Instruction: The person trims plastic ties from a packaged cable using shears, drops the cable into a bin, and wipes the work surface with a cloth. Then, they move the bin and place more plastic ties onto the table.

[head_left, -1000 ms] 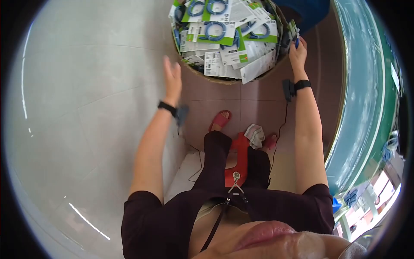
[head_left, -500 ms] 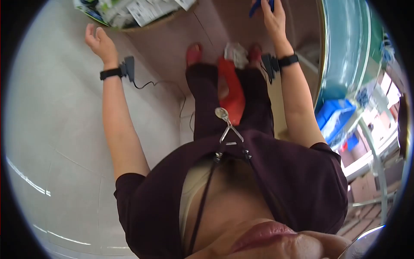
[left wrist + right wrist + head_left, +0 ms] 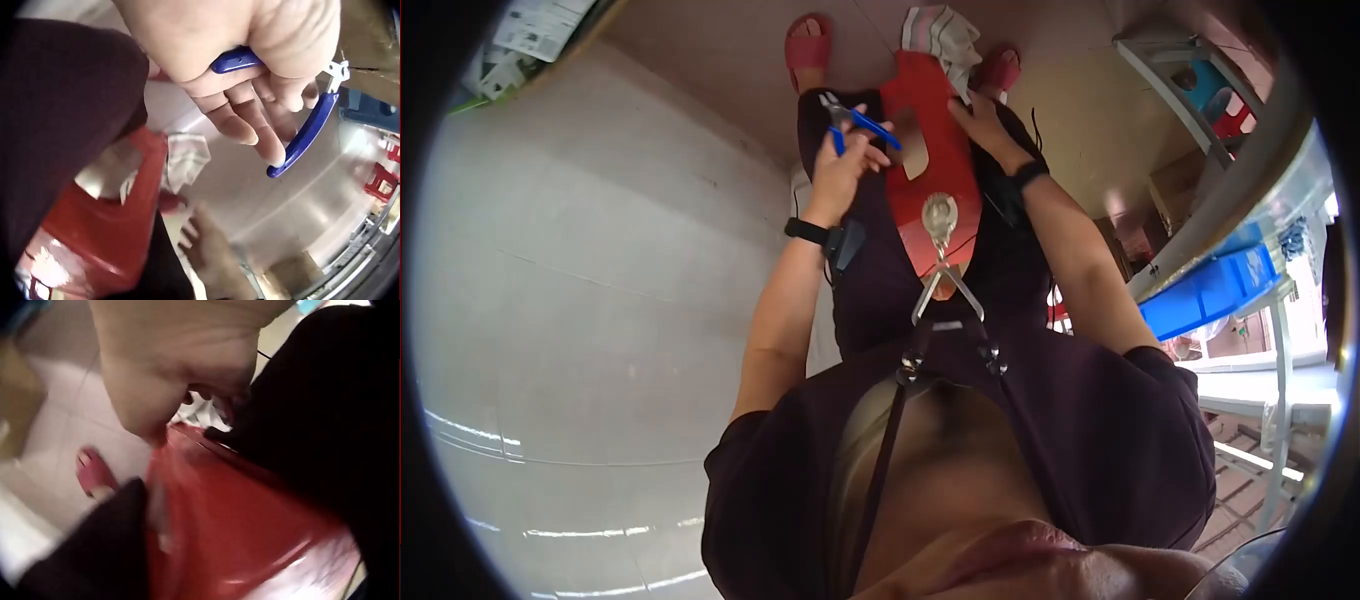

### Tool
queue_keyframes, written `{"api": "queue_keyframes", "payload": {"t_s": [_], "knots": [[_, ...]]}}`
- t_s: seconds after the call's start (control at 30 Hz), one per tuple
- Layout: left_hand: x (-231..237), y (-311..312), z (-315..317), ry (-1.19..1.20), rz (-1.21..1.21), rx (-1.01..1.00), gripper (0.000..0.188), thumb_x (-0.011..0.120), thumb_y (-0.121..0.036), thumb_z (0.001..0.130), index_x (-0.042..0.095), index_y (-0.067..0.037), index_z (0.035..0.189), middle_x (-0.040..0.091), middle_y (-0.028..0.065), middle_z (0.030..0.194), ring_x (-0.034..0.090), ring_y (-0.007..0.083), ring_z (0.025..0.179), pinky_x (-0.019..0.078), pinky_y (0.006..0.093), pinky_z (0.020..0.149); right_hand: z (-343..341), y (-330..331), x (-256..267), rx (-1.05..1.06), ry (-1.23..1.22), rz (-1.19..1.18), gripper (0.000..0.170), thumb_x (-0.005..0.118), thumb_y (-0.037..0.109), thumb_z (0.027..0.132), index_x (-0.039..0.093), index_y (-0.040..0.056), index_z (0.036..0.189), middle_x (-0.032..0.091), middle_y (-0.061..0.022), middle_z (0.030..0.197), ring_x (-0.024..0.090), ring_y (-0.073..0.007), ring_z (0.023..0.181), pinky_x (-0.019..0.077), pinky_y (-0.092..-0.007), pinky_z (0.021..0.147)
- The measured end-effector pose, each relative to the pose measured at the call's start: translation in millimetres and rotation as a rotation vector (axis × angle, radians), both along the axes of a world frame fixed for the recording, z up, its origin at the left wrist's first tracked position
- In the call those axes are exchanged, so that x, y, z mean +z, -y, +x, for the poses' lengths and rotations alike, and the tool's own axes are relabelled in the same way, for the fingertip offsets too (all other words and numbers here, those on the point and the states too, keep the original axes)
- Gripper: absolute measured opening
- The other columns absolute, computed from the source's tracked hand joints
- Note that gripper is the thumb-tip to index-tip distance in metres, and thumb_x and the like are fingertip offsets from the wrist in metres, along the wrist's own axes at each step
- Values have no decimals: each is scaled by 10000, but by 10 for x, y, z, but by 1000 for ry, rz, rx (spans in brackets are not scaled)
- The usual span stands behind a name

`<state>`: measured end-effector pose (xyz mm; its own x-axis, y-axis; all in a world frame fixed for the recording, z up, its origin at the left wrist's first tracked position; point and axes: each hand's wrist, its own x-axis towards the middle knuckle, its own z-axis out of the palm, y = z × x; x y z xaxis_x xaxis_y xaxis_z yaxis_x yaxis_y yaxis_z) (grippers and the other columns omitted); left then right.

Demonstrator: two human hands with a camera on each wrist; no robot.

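Observation:
In the head view, my left hand (image 3: 840, 182) holds blue-handled cutting pliers (image 3: 837, 112) over the left thigh. The left wrist view shows one blue handle (image 3: 306, 134) beyond the fingers and the other against the palm, with the metal head at the far right. My right hand (image 3: 992, 132) reaches down at the edge of a red plastic stool (image 3: 930, 90) between the legs, right by a striped cloth (image 3: 940, 35). In the left wrist view its fingers look spread, while the right wrist view hides most of the fingertips.
At the upper left lies the rim of a box of carded packages (image 3: 535, 30). A blue bin (image 3: 1215, 290) stands at the right beside a table edge. White metal legs (image 3: 1175, 100) rise at the upper right. Red slippers (image 3: 808, 50) are on the feet.
The pliers have passed from my right hand to my left. Both hands have come in from the box toward the legs, and the box has slid to the view's upper left.

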<state>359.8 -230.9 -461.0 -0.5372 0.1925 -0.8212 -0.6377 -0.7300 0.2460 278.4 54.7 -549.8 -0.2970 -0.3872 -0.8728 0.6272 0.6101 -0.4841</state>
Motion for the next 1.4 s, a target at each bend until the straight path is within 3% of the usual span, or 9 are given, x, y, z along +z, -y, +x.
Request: {"api": "queue_keyframes", "payload": {"t_s": [0.07,0.2,0.43,0.5,0.7,0.8,1.1,1.2,1.4], "knots": [[-22,-98,26,-32,-156,37,436,477,-131,953,338,-12,1348,578,171,1192,617,162,850,477,272,779,625,-411,-375,637,-69,650,836,608,495,816,244,12,1393,279,-268,1399,320,-406,1290,346,-408,1026],[107,-267,151,16,-262,1,399,474,-173,959,411,-4,1315,616,144,1133,620,147,887,481,259,749,1270,-602,-786,459,-63,452,1013,636,576,748,130,20,1429,221,-303,1420,265,-458,1303,337,-433,1034],[-164,-511,-127,74,-221,-101,301,465,-132,957,504,14,1218,649,106,992,623,162,883,499,291,773,628,-400,-958,666,-6,518,824,574,595,770,453,-41,1280,347,-286,1368,288,-418,1307,306,-485,1036],[-282,-669,-209,86,-196,-52,282,466,-120,955,513,9,1202,647,97,963,625,167,877,502,297,773,163,-586,-1365,380,-120,523,672,527,573,799,595,11,1161,382,-277,1353,273,-388,1324,295,-501,1034],[-701,-826,-176,178,-106,158,182,463,-63,947,534,-14,1107,639,79,889,633,188,850,511,324,777,-349,-812,-2584,673,-327,695,496,478,514,841,620,173,1171,360,-240,1383,318,-415,1274,305,-499,1028],[-791,-872,-180,208,-84,187,161,460,-50,945,522,-20,1091,637,83,900,636,198,857,509,334,795,34,-1427,-3497,971,-287,437,508,470,484,848,610,87,1132,455,-215,1310,438,-406,1180,371,-466,979],[-916,-857,7,126,280,259,353,514,-79,922,423,-26,1259,627,125,1008,598,298,1051,457,405,911,-1111,-86,342,-180,-655,609,349,608,296,846,550,-27,965,603,-141,941,583,-272,878,456,-375,810],[-502,-660,5,34,378,204,366,518,-68,916,413,-31,1265,581,144,1122,540,305,1136,428,434,953,-1155,290,1657,-288,-889,362,345,598,275,868,556,-9,1061,608,-95,951,571,-205,898,457,-335,808],[772,2,-639,-190,239,121,465,560,-70,892,372,-47,1317,437,149,1340,408,304,1273,371,466,1019,-1313,620,3129,7,-331,133,379,582,295,901,561,16,1155,600,-113,989,552,-188,992,432,-293,858]]}}
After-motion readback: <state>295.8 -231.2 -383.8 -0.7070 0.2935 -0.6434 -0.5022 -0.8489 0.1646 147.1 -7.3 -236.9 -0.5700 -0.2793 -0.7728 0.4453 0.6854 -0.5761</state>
